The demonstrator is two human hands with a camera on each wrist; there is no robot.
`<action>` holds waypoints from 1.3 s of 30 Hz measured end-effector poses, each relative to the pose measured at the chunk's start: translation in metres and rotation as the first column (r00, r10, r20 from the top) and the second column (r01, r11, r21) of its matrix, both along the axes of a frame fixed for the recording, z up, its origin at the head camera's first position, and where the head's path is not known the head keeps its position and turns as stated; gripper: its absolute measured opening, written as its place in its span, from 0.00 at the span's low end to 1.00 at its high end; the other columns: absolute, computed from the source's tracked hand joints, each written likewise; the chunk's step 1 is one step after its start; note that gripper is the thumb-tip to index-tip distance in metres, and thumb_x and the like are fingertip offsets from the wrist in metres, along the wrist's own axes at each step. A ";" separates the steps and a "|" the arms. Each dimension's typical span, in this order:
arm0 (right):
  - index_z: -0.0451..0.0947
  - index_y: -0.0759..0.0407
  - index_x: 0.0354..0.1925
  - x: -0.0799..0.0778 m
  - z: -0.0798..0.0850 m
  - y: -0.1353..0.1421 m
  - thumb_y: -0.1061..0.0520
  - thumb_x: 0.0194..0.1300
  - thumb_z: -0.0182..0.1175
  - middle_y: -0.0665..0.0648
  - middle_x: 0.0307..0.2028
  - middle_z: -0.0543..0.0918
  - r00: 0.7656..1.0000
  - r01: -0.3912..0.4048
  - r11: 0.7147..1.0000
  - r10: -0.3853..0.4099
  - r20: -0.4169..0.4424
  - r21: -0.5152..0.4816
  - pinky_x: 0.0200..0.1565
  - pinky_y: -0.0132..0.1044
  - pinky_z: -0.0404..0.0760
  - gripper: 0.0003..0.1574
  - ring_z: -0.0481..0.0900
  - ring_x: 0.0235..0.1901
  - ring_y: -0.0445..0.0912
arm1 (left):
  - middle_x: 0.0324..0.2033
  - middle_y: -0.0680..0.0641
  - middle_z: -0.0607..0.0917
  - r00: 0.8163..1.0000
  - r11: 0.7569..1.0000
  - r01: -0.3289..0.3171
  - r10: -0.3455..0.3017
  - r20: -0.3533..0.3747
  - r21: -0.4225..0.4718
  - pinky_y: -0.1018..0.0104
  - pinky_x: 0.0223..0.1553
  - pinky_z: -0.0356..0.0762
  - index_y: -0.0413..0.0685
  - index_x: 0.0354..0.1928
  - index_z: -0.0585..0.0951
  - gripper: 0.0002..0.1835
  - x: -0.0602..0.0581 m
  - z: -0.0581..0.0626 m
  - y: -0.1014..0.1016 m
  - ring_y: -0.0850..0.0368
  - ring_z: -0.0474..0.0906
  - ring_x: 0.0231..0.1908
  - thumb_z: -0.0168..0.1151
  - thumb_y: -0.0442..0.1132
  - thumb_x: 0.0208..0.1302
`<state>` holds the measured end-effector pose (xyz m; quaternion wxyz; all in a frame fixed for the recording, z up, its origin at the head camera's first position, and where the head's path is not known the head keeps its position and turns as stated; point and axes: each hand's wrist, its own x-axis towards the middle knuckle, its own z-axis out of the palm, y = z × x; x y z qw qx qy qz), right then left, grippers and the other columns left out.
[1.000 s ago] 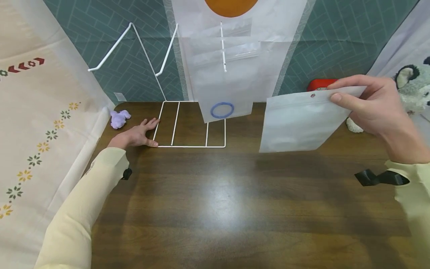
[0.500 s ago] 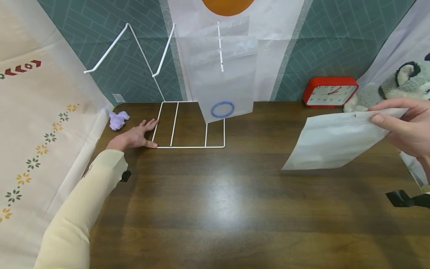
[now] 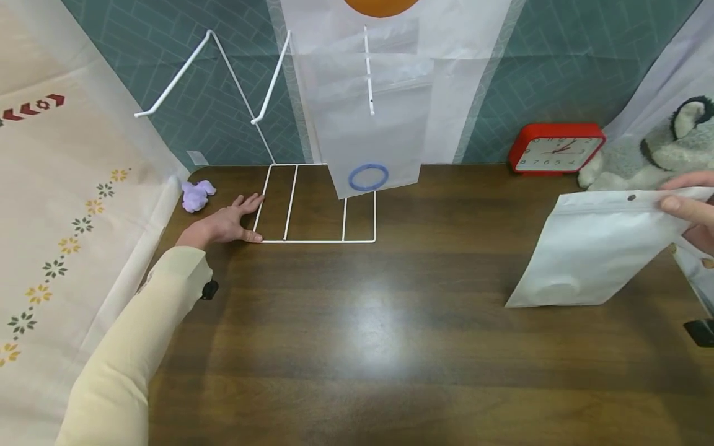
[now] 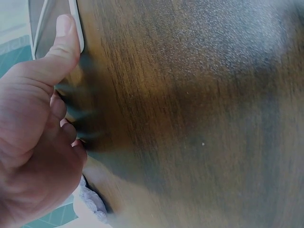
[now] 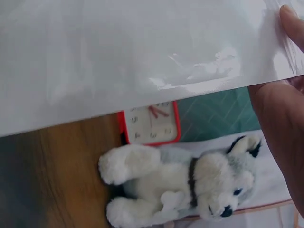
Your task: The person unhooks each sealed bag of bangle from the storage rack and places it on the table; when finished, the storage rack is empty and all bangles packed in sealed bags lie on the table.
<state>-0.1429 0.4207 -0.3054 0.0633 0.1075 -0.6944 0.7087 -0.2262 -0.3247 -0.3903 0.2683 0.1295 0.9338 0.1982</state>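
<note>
My left hand [image 3: 223, 224] rests on the left front corner of a white wire display rack [image 3: 312, 241], fingers spread along its base. In the left wrist view the thumb [image 4: 64, 47] lies on the wire. Three prongs stick out from the rack's upper part; a frosted pouch [image 3: 379, 136] hangs from the right one, with a blue ring [image 3: 369, 166] showing near its bottom. At the right edge, my right hand [image 3: 694, 217], partly out of the head view, pinches a white flat pouch [image 3: 602, 248] by its top edge, near a small punched hole. A round bulge shows low in this pouch.
A red clock [image 3: 556, 148] stands at the back right beside a grey and white plush dog [image 5: 161, 185]. Left of the rack lies a small purple plush toy [image 3: 196, 196]. A patterned cloth [image 3: 61, 204] borders the wooden table [image 3: 312, 347] on the left.
My right hand has moved right and slightly down with the white pouch, uncovering the red clock. The left hand has stayed on the rack, and the frosted pouch still hangs there.
</note>
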 end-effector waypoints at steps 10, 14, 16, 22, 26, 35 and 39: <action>0.84 0.67 0.50 -0.042 -0.001 -0.004 0.78 0.68 0.54 0.45 0.40 0.85 1.000 -0.018 0.930 0.025 -0.014 0.366 0.38 0.20 0.77 0.18 0.82 0.36 0.35 | 0.77 0.35 0.38 1.000 1.000 -0.023 0.023 -0.003 -0.003 0.26 0.64 0.40 0.46 0.80 0.42 0.59 0.004 0.000 -0.004 0.28 0.30 0.73 0.73 0.50 0.60; 0.87 0.48 0.45 -0.050 -0.002 -0.006 0.68 0.69 0.61 0.33 0.37 0.80 0.991 0.070 0.802 -0.125 0.052 0.593 0.34 0.19 0.73 0.17 0.76 0.35 0.32 | 0.78 0.36 0.39 1.000 1.000 -0.014 0.014 -0.008 -0.003 0.26 0.65 0.36 0.45 0.80 0.42 0.58 0.004 -0.001 -0.004 0.30 0.29 0.74 0.73 0.49 0.60; 0.86 0.37 0.45 -0.055 -0.003 -0.008 0.59 0.71 0.62 0.29 0.37 0.76 0.977 0.072 0.713 -0.191 0.094 0.698 0.35 0.21 0.71 0.14 0.72 0.37 0.33 | 0.78 0.36 0.39 1.000 1.000 -0.011 0.011 -0.010 -0.005 0.27 0.65 0.35 0.44 0.79 0.42 0.58 0.003 -0.001 -0.005 0.31 0.28 0.74 0.73 0.49 0.60; 0.85 0.37 0.45 -0.068 -0.008 -0.013 0.47 0.70 0.64 0.29 0.37 0.73 0.966 0.034 0.599 -0.224 0.127 0.800 0.32 0.27 0.71 0.07 0.69 0.36 0.40 | 0.77 0.35 0.39 1.000 1.000 -0.010 0.010 -0.014 -0.008 0.26 0.65 0.36 0.43 0.79 0.43 0.58 0.005 -0.001 -0.005 0.29 0.29 0.73 0.73 0.50 0.60; 0.84 0.31 0.40 -0.075 -0.013 -0.016 0.48 0.68 0.66 0.31 0.31 0.77 0.969 0.042 0.628 -0.215 0.122 0.777 0.26 0.30 0.69 0.06 0.67 0.29 0.41 | 0.77 0.35 0.39 1.000 1.000 -0.012 0.012 -0.010 -0.001 0.26 0.65 0.39 0.43 0.79 0.43 0.59 0.005 -0.002 -0.005 0.29 0.30 0.73 0.73 0.50 0.59; 0.84 0.29 0.37 -0.080 -0.025 -0.018 0.44 0.66 0.67 0.43 0.19 0.75 0.946 0.048 0.686 -0.264 0.187 0.726 0.18 0.42 0.60 0.03 0.60 0.17 0.45 | 0.77 0.35 0.40 1.000 1.000 0.002 -0.002 -0.020 0.025 0.28 0.66 0.41 0.43 0.79 0.44 0.58 0.002 -0.003 -0.002 0.30 0.29 0.74 0.73 0.50 0.60; 0.85 0.30 0.38 -0.083 -0.033 -0.017 0.44 0.67 0.67 0.44 0.23 0.75 0.948 0.069 0.674 -0.275 0.163 0.735 0.21 0.42 0.59 0.03 0.61 0.21 0.45 | 0.77 0.35 0.40 1.000 1.000 0.002 -0.001 -0.018 0.025 0.28 0.66 0.41 0.43 0.79 0.44 0.59 -0.001 -0.003 -0.001 0.29 0.29 0.74 0.74 0.50 0.59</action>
